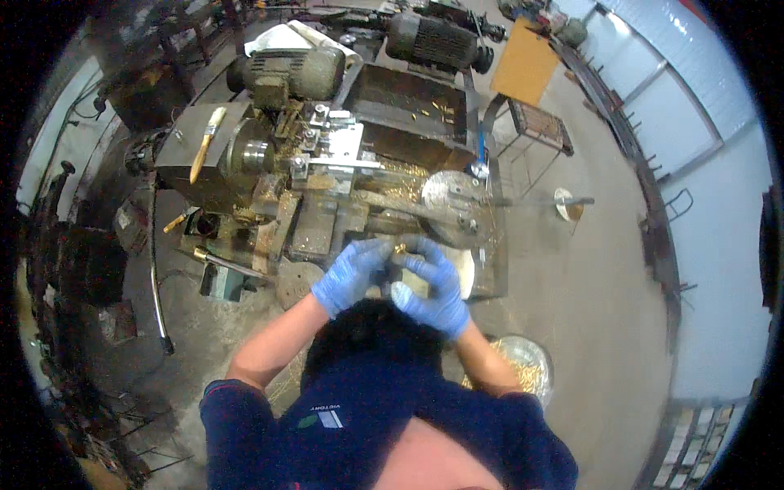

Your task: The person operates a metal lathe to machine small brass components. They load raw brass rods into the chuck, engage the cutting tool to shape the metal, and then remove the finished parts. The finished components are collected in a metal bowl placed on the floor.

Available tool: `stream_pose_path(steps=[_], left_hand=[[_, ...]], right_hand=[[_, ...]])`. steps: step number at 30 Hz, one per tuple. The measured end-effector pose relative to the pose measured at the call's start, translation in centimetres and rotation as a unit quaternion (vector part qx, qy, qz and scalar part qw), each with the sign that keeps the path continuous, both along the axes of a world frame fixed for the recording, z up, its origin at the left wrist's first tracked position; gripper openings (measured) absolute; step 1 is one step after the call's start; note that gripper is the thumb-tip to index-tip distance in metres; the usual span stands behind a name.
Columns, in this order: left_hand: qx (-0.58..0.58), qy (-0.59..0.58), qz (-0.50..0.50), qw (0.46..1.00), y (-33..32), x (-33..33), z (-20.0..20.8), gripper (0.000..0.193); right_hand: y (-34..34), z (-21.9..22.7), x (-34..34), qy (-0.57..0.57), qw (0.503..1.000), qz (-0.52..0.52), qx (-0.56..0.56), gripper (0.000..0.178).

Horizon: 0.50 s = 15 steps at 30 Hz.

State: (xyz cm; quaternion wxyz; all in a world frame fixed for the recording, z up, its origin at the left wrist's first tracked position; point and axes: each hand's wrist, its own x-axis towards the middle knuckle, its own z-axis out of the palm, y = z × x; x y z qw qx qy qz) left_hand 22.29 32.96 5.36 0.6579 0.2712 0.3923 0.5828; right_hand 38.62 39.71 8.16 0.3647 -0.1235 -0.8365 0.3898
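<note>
Both my hands wear blue gloves and meet at the near edge of a small metal lathe. A small brass-coloured piece [399,249] sits between the fingertips. My left hand [353,276] has its fingers closed toward the piece from the left. My right hand [434,286] curls round from the other side, its fingertips at the piece and its thumb bent lower down. The exact shape of the piece is too small to make out. Just beyond the hands lies the lathe's slide [314,224], scattered with brass shavings.
The lathe chuck [256,155] is at the left, with a paintbrush [207,145] on the headstock and a motor [296,75] behind. A round metal bowl [535,359] of brass pieces is by my right forearm. A long-handled lever [237,265] juts out at the left.
</note>
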Motion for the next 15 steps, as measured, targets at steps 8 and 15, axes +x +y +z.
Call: stream_pose_path(steps=[8,15], left_hand=[[0.116,0.453,0.020,0.884,-0.6,-2.8,2.6,0.035],[0.104,0.424,0.030,0.899,-2.1,-5.5,2.0,0.034]], right_hand=[[0.6,3.3,-2.9,-0.096,0.976,0.045,0.190,0.018],[2.2,3.9,-6.6,-0.146,0.962,0.170,0.158,0.024]])
